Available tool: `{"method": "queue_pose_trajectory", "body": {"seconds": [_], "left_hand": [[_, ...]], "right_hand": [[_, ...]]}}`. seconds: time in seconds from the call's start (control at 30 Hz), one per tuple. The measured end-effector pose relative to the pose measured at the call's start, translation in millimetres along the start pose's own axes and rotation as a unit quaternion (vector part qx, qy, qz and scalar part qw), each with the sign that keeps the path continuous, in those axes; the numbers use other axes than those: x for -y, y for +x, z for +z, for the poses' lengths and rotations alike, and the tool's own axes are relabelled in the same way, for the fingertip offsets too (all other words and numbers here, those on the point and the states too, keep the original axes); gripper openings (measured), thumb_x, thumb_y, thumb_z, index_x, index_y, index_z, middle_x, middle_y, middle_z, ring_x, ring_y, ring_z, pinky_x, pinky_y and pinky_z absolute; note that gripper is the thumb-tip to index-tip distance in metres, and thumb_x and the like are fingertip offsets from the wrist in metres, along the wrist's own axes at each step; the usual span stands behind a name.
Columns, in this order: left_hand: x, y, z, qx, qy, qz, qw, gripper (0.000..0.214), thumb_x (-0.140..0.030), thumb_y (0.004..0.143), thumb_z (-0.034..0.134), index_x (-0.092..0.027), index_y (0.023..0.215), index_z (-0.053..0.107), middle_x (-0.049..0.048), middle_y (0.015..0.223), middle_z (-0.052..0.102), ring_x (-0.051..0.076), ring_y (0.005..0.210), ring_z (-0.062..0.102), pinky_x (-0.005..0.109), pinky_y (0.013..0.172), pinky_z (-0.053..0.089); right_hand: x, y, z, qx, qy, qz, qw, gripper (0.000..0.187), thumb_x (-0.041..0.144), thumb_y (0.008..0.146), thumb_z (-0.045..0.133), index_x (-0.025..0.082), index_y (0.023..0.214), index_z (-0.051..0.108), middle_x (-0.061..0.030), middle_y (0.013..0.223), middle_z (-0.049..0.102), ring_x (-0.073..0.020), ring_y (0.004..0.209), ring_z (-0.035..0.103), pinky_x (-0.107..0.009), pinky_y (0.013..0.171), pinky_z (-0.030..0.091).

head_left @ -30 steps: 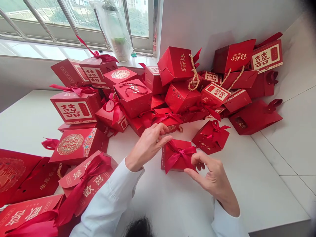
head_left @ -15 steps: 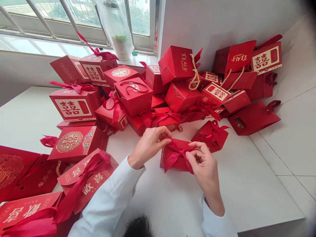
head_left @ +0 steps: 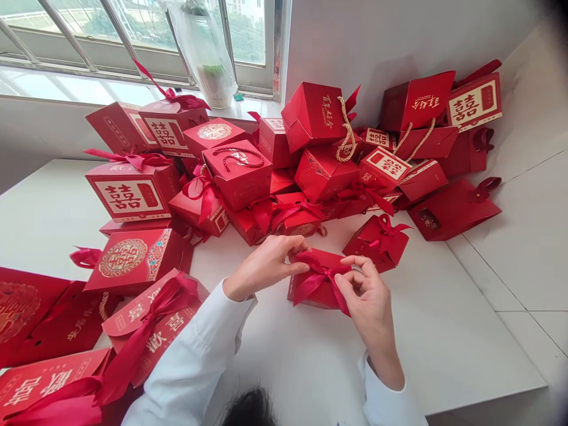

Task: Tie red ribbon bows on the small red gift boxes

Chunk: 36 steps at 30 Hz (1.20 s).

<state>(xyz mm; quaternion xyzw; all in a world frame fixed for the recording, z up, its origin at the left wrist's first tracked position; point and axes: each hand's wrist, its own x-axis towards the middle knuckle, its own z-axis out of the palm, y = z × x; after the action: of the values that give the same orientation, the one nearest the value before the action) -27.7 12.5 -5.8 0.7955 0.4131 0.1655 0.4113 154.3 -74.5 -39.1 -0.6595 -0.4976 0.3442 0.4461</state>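
In front of me a small red gift box (head_left: 306,296) sits on the table, a magenta ribbon (head_left: 313,287) tied in a bow across its top. My right hand (head_left: 366,293) pinches the ribbon on the bow's right side between thumb and fingers. At the box's left edge is my left hand (head_left: 270,263), its thumb and fingertips apart beside the bow's left loop. Just beyond the right hand stands another red box with a bow (head_left: 377,242).
Many red boxes, some with rope handles, pile up along the wall, including a tilted box (head_left: 315,118). More ribboned boxes (head_left: 155,319) lie at left near my sleeve. A plastic-wrapped cup (head_left: 217,83) stands on the windowsill (head_left: 110,92). The white table (head_left: 444,331) ends at right.
My left hand has let go of the bow's left loop; its thumb and fingers have parted and moved slightly down. The right hand keeps its pinch on the ribbon.
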Motion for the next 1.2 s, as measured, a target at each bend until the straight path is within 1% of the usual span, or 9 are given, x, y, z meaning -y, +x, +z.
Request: {"method": "queue_pose_trajectory", "body": {"seconds": [0.13,0.37,0.47,0.6,0.73,0.87,1.0,1.1,1.2], "left_hand": [[-1.8,0.1,0.2,0.026,-0.033,0.009,0.999,0.025,-0.043,0.076,0.064,-0.02,0.077,0.053,-0.0055,0.069,0.048,0.01,0.064,0.039,0.021,0.055,0.029],[-2.7,3.4,7.9,0.016,-0.065,-0.045,0.997,0.037,-0.05,0.084,0.049,-0.018,0.066,0.05,-0.0045,0.065,0.042,0.009,0.057,0.033,0.024,0.052,0.025],[-6.1,4.9,13.8,-0.031,-0.033,-0.063,0.997,0.038,-0.05,0.085,0.046,-0.018,0.065,0.049,-0.0032,0.066,0.044,0.011,0.061,0.037,0.025,0.056,0.027],[-11.8,8.4,23.5,-0.099,0.016,-0.065,0.993,0.043,-0.049,0.089,0.037,-0.018,0.06,0.041,-0.0007,0.067,0.043,0.016,0.074,0.042,0.028,0.069,0.033],[-13.7,12.2,29.8,-0.129,-0.004,-0.064,0.989,0.045,-0.05,0.091,0.031,-0.018,0.06,0.037,0.0004,0.069,0.045,0.018,0.08,0.043,0.032,0.08,0.035],[-12.9,11.5,28.7,-0.109,-0.033,-0.078,0.99,0.043,-0.05,0.09,0.035,-0.019,0.065,0.05,0.0025,0.084,0.055,0.022,0.094,0.044,0.034,0.086,0.035],[-12.5,7.3,22.9,-0.068,0.008,-0.058,0.996,0.044,-0.053,0.089,0.04,-0.019,0.07,0.06,0.0038,0.102,0.057,0.026,0.103,0.04,0.039,0.089,0.033],[-11.3,5.2,19.7,-0.052,0.044,-0.032,0.997,0.04,-0.052,0.086,0.048,-0.019,0.069,0.062,0.0047,0.105,0.057,0.028,0.104,0.04,0.042,0.087,0.033],[-8.7,5.9,19.6,-0.058,0.054,-0.003,0.997,0.038,-0.048,0.087,0.05,-0.018,0.066,0.061,0.0063,0.103,0.057,0.027,0.104,0.04,0.04,0.086,0.035]], "right_hand": [[-3.8,1.8,0.4,0.01,0.019,-0.004,1.0,0.017,0.03,0.084,0.056,0.024,0.097,0.048,0.0107,0.049,0.045,-0.0082,0.045,0.038,-0.018,0.047,0.035],[-5.0,1.0,-1.3,0.023,0.035,-0.003,0.999,0.016,0.029,0.084,0.055,0.025,0.097,0.047,0.0114,0.048,0.043,-0.0079,0.043,0.035,-0.018,0.045,0.034],[-2.9,-1.0,-1.6,0.02,0.018,-0.008,1.0,0.012,0.028,0.084,0.055,0.025,0.094,0.049,0.0113,0.048,0.042,-0.0082,0.043,0.036,-0.018,0.045,0.034],[2.4,-5.1,-1.4,-0.005,-0.045,-0.03,0.999,0.006,0.026,0.082,0.056,0.024,0.086,0.052,0.0102,0.05,0.045,-0.0083,0.046,0.038,-0.018,0.049,0.036],[5.1,-8.4,-2.8,-0.025,-0.089,-0.029,0.995,0.007,0.027,0.083,0.057,0.024,0.086,0.052,0.0116,0.045,0.044,-0.0083,0.043,0.037,-0.018,0.05,0.036],[4.8,-8.8,-4.1,-0.015,-0.095,-0.02,0.995,0.009,0.033,0.086,0.054,0.024,0.087,0.053,0.0103,0.046,0.046,-0.0092,0.044,0.04,-0.018,0.051,0.038],[5.0,-8.2,-2.5,0.002,-0.097,-0.019,0.995,0.015,0.038,0.084,0.057,0.024,0.086,0.058,0.0073,0.052,0.047,-0.0101,0.049,0.043,-0.019,0.05,0.038],[4.9,-8.3,-0.4,0.008,-0.103,-0.028,0.994,0.016,0.038,0.084,0.058,0.023,0.078,0.058,0.006,0.054,0.046,-0.0101,0.048,0.04,-0.019,0.048,0.037],[4.1,-8.3,0.9,0.0,-0.106,-0.039,0.994,0.02,0.038,0.085,0.056,0.022,0.072,0.056,0.0053,0.054,0.045,-0.01,0.047,0.038,-0.02,0.047,0.035]]}}
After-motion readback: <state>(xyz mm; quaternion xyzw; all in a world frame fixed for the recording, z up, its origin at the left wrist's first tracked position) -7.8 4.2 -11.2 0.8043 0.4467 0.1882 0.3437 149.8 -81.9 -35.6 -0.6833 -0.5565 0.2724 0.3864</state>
